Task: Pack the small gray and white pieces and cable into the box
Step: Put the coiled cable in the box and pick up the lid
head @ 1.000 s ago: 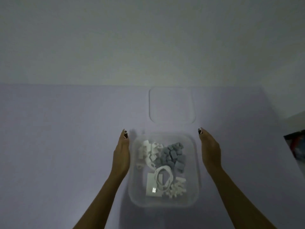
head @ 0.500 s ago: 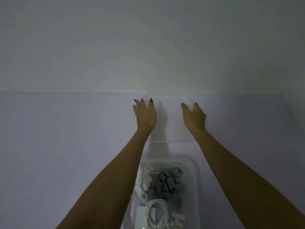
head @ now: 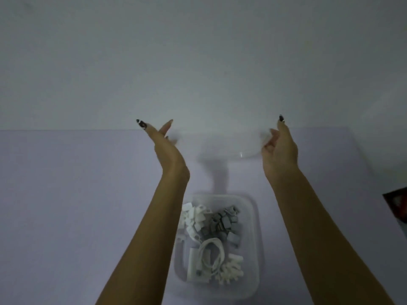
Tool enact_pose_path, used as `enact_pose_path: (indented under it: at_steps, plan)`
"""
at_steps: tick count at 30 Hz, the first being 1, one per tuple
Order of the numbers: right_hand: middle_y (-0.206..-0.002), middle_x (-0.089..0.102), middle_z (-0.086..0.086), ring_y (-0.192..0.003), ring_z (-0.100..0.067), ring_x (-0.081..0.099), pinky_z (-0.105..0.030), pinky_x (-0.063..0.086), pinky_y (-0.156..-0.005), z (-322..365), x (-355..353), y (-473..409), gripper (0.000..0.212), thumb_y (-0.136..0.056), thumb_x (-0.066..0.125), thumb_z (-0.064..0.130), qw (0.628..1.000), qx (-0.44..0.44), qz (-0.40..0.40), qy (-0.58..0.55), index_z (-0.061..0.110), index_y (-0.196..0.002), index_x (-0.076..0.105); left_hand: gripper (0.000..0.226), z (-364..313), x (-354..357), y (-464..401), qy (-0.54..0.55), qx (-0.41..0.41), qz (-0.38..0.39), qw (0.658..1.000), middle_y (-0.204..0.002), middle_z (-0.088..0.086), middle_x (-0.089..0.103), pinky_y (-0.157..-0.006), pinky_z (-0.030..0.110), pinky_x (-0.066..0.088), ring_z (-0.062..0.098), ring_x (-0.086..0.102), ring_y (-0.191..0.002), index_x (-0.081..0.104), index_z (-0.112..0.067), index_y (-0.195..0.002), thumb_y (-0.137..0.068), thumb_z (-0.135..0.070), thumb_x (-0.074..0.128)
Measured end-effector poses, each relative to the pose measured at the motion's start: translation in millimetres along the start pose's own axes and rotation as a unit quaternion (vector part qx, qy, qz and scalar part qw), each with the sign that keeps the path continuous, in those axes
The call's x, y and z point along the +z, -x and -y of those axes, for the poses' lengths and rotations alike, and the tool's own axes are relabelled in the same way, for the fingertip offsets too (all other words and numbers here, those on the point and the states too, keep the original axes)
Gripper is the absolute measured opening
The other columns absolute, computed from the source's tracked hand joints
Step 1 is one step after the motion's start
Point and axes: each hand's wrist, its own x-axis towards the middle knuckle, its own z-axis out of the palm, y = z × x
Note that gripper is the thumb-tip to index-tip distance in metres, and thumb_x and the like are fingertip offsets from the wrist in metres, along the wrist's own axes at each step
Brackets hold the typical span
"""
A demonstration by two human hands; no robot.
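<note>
A clear plastic box [head: 257, 219] stands on the lilac table near me, between my forearms. Inside lie small white pieces [head: 196, 216] at the left, gray pieces [head: 224, 223] at the right, a coiled white cable [head: 211, 254] and more white pieces [head: 231, 269] at the front. A transparent lid [head: 220, 146], barely visible, hangs in the air beyond the box. My left hand [head: 163, 144] presses its left edge with fingers stretched out. My right hand [head: 279, 146] pinches its right edge.
The lilac table [head: 66, 194] runs back to a plain pale wall. A dark red object [head: 396, 205] pokes in at the right edge of the table.
My hands left the sides of the box, reached to the lid lying flat behind it, and have now lifted it off the table between them.
</note>
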Motion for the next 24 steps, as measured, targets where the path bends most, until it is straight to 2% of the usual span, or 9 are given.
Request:
enact_pose_path:
  at_steps: [2, 3, 5, 7, 9, 11, 13, 18, 24]
  plan:
    - [-0.066, 0.063, 0.002, -0.074, -0.012, 0.06, -0.022, 0.049, -0.078, 12.7, -19.0, 34.1, 0.024, -0.091, 0.062, 0.022, 0.997, 0.021, 0.069, 0.019, 0.013, -0.07, 0.068, 0.051, -12.8, -27.6, 29.2, 0.036, 0.002, 0.048, 0.998, -0.063, 0.001, 0.063, -0.099, 0.031, 0.038, 0.018, 0.065, -0.109, 0.068, -0.012, -0.116, -0.099, -0.049, 0.036]
    - [-0.063, 0.058, 0.002, -0.06, -0.009, 0.056, -0.018, 0.048, -0.062, 13.6, -31.6, 47.5, 0.017, -0.092, 0.06, 0.016, 0.99, 0.039, 0.129, 0.043, 0.013, -0.078, 0.07, 0.034, -13.0, -45.4, 37.5, 0.003, 0.01, 0.06, 0.998, -0.067, -0.003, 0.068, -0.098, 0.031, 0.04, 0.018, 0.064, -0.112, 0.063, -0.013, -0.124, -0.1, -0.028, 0.043]
    - [-0.078, 0.062, 0.0, -0.059, -0.007, 0.06, -0.014, 0.048, -0.047, 6.0, -55.4, 81.4, 0.025, -0.092, 0.057, 0.006, 0.966, 0.07, 0.208, 0.14, 0.018, -0.113, 0.061, 0.055, -14.9, -80.3, 60.2, -0.075, 0.011, 0.091, 0.993, -0.12, -0.002, 0.067, -0.103, 0.035, 0.04, 0.019, 0.049, -0.13, 0.042, -0.022, -0.142, -0.093, 0.004, 0.044]
    - [-0.125, 0.06, 0.0, -0.103, -0.014, 0.065, -0.022, 0.057, -0.077, -18.3, -78.6, 105.3, 0.061, -0.086, 0.063, 0.0, 0.953, 0.057, 0.214, 0.205, 0.024, -0.139, 0.043, 0.073, -9.3, -111.4, 80.9, -0.113, -0.029, 0.137, 0.984, -0.153, 0.0, 0.033, -0.105, 0.033, 0.038, 0.018, 0.037, -0.138, 0.025, -0.027, -0.149, -0.09, 0.012, 0.04]
    - [-0.151, 0.039, 0.009, -0.135, -0.013, 0.042, -0.032, 0.037, -0.109, -50.1, -93.4, 126.2, 0.074, -0.087, 0.066, 0.008, 0.941, 0.009, 0.206, 0.269, 0.027, -0.149, 0.031, 0.062, 6.2, -135.7, 99.2, -0.155, -0.067, 0.178, 0.97, -0.15, -0.008, 0.036, -0.1, 0.025, 0.038, 0.007, 0.049, -0.125, 0.021, -0.026, -0.15, -0.096, 0.0, 0.038]
    - [-0.156, 0.027, 0.014, -0.142, -0.008, 0.027, -0.025, 0.024, -0.11, -79.7, -103.3, 142.7, 0.067, -0.095, 0.057, 0.026, 0.921, -0.026, 0.164, 0.352, 0.034, -0.152, 0.022, 0.055, 29.2, -155.8, 112.6, -0.289, -0.05, 0.213, 0.932, -0.151, -0.016, 0.031, -0.104, 0.026, 0.033, 0.001, 0.042, -0.127, 0.01, -0.033, -0.151, -0.102, -0.032, 0.035]
    - [-0.158, 0.024, 0.012, -0.144, -0.01, 0.025, -0.024, 0.023, -0.107, -104.3, -112.4, 152.6, 0.063, -0.098, 0.048, 0.038, 0.894, -0.05, 0.128, 0.427, 0.035, -0.153, 0.017, 0.061, 54.8, -174.3, 114.1, -0.399, -0.019, 0.211, 0.892, -0.158, -0.016, 0.012, -0.117, 0.039, 0.02, 0.012, 0.022, -0.143, -0.002, -0.042, -0.15, -0.098, -0.052, 0.029]
    - [-0.159, 0.024, 0.004, -0.145, -0.022, 0.026, -0.03, 0.026, -0.112, -137.9, -119.6, 154.0, 0.062, -0.101, 0.042, 0.035, 0.883, -0.071, 0.097, 0.453, 0.032, -0.154, 0.009, 0.054, 91.4, -190.7, 97.2, -0.442, 0.021, 0.198, 0.875, -0.16, -0.011, 0.006, -0.121, 0.043, 0.013, 0.016, 0.013, -0.147, -0.001, -0.035, -0.15, -0.102, -0.043, 0.023]
    - [-0.158, 0.03, -0.002, -0.142, -0.021, 0.034, -0.018, 0.028, -0.1, -150.2, -123.5, 143.3, 0.062, -0.101, 0.042, 0.034, 0.874, -0.099, 0.078, 0.469, 0.028, -0.154, 0.01, 0.054, 101.9, -188.1, 85.7, -0.461, 0.092, 0.225, 0.853, -0.161, -0.011, 0.004, -0.118, 0.033, 0.015, 0.011, 0.012, -0.147, -0.003, -0.032, -0.151, -0.103, -0.038, 0.021]
